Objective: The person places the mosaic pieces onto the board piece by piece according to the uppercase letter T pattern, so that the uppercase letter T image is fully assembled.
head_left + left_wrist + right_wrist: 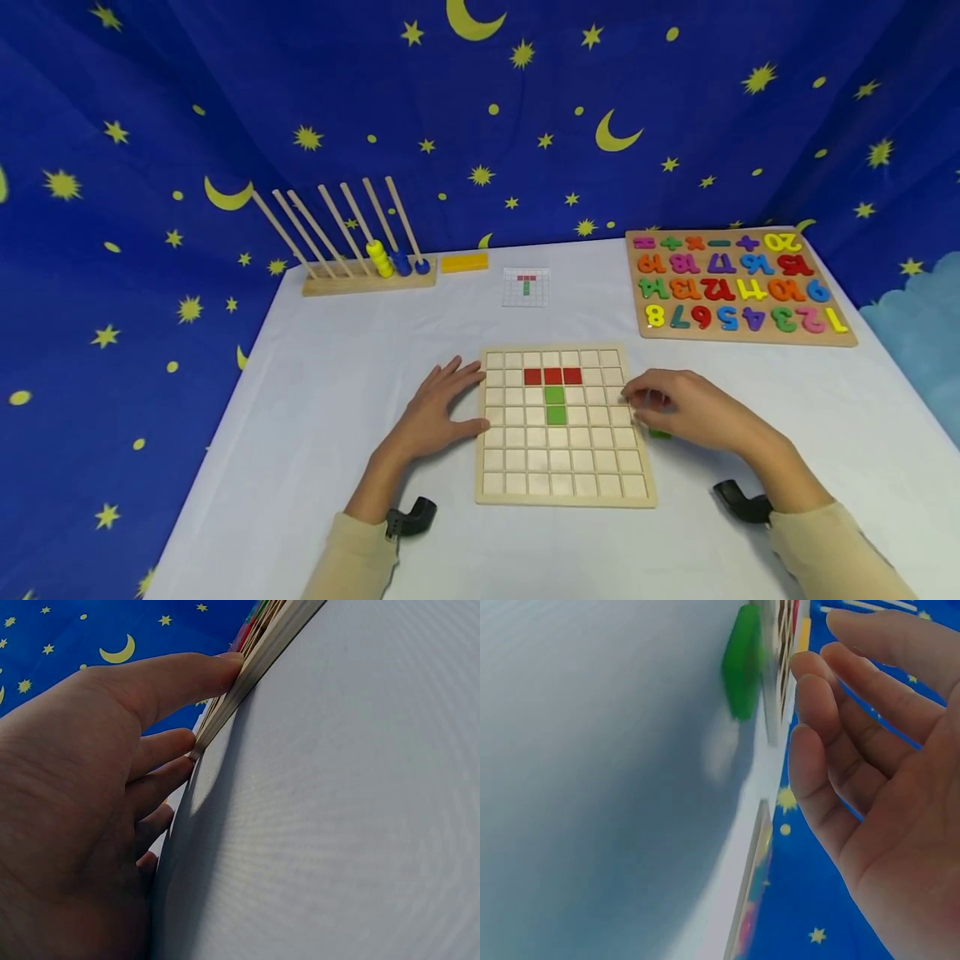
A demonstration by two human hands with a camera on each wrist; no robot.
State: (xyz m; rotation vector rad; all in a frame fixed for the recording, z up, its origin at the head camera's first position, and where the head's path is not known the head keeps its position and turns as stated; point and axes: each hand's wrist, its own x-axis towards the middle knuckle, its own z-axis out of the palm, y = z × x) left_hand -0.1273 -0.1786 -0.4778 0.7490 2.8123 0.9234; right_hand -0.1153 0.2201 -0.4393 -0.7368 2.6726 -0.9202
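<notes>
A wooden grid board (517, 460) lies in front of me. In it sit several square tiles: a row of red tiles (552, 377) with a column of green tiles (555, 405) below the middle one. Spread along the board's left edge, my left hand (433, 417) touches the rim with thumb and fingertips. My right hand (693, 408) hovers at the right edge, its fingers loosely bent and nothing between them in the right wrist view. Close under it on the table is a green piece (741, 664), partly hidden by that hand in the head view.
Behind the board lies a small pattern card (526, 287) with a red and green T. A peg abacus (367, 285) with a few beads and a yellow block (464, 263) stand at the back left. A number puzzle board (750, 332) is at the back right.
</notes>
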